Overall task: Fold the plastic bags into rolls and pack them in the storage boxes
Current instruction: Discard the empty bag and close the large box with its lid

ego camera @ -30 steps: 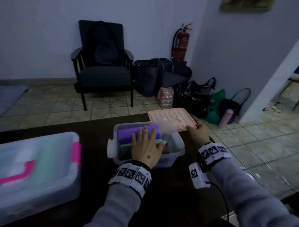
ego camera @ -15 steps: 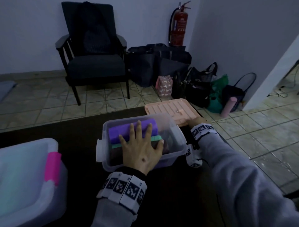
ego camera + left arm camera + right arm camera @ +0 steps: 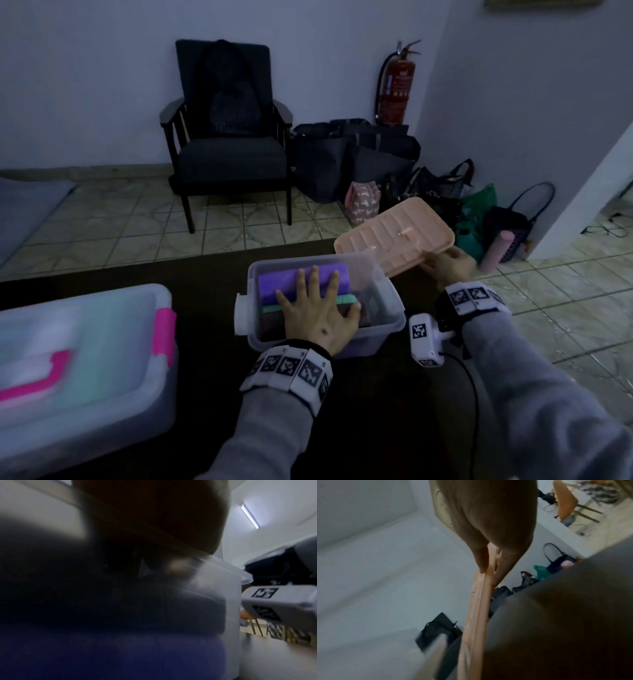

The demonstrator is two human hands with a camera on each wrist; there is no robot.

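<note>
Two hands at work: my left hand [image 3: 317, 308] lies flat, fingers spread, pressing the purple rolled plastic bag [image 3: 291, 281] and teal roll [image 3: 346, 299] inside the small clear plastic storage box [image 3: 387, 308] on the dark desk [image 3: 205, 274]. My right hand [image 3: 448, 265] pinches the peach ribbed plastic lid [image 3: 390, 240], tilted beside the box.

Open clear box [image 3: 383, 291] holds purple roll [image 3: 287, 279].
</note>
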